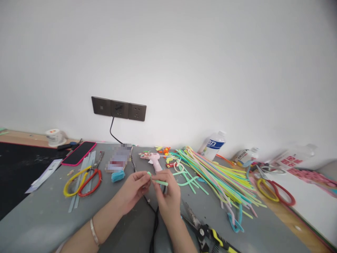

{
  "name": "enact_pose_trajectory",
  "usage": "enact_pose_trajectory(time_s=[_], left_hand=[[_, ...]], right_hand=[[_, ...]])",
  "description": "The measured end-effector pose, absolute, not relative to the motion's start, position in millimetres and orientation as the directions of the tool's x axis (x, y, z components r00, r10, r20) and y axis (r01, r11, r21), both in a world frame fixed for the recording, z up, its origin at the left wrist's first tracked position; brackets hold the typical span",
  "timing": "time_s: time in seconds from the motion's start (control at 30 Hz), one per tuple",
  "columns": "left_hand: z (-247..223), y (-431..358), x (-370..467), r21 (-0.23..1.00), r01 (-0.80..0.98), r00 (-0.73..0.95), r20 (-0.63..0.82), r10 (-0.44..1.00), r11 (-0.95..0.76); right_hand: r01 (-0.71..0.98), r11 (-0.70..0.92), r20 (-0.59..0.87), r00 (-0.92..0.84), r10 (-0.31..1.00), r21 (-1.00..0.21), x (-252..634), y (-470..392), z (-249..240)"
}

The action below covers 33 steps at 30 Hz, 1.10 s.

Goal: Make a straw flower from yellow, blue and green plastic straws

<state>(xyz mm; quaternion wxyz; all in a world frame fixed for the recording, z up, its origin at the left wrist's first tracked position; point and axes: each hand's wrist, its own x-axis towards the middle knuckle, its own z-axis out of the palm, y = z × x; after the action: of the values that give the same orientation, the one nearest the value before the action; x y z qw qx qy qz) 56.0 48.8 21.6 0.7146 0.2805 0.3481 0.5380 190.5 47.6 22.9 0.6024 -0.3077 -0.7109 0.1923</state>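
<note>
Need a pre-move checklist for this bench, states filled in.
1. Green stem gripped: ok, in the right hand.
2. Left hand on the same piece: cannot tell; a green bit shows at its fingertips.
3. Shears away from arms: not ok, beside the right forearm.
4. Black cables out of the work area: not ok, they run between the forearms.
5. Pink glue gun heated: cannot tell.
6. Spare stems on the bench: ok, bundled loosely at right.
</note>
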Motion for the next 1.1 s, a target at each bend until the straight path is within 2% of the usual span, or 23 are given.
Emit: enact_pose_trajectory(time_s=[0.1, 0.3, 0.4, 0.53, 0.6, 0.83, 1.0, 1.1], left_hand=[[23, 49, 52, 0.846, -0.491, 0.190, -0.129, 0.973, 0.208], [34, 53, 30, 0.983, -0.180, 0.346, 0.093, 0.933, -0.031], [38, 57, 17, 0.997, -0.054, 0.434, 0.071, 0.898, -0.053], [39, 59, 7, 0.999, 0.026, 0.586, 0.004, 0.810, -0.024], [38, 60, 5, 0.998, 0.063, 0.614, -0.026, 0.789, -0.017], [39, 59, 11, 0.999, 0.036, 0.589, -0.036, 0.807, 0.018], [40, 59, 17, 0.999, 0.021, 0.471, 0.013, 0.882, -0.026], [39, 59, 20, 0.992, 0.078, 0.411, 0.063, 0.909, -0.104]], right_hand=[[0.026, 0.684, 0.675, -0.131, 0.726, -0.729, 194, 51, 26], [-0.093, 0.543, 0.545, -0.285, 0.788, -0.834, 201, 55, 32], [-0.135, 0.426, 0.444, -0.380, 0.812, -0.895, 203, 55, 32], [-0.150, 0.208, 0.256, -0.543, 0.800, -0.967, 204, 52, 32], [-0.130, 0.166, 0.211, -0.575, 0.790, -0.977, 205, 51, 33], [-0.155, 0.128, 0.192, -0.541, 0.819, -0.980, 206, 53, 38], [-0.178, 0.167, 0.225, -0.388, 0.894, -0.970, 203, 56, 36], [-0.199, 0.156, 0.212, -0.300, 0.930, -0.967, 200, 58, 33]])
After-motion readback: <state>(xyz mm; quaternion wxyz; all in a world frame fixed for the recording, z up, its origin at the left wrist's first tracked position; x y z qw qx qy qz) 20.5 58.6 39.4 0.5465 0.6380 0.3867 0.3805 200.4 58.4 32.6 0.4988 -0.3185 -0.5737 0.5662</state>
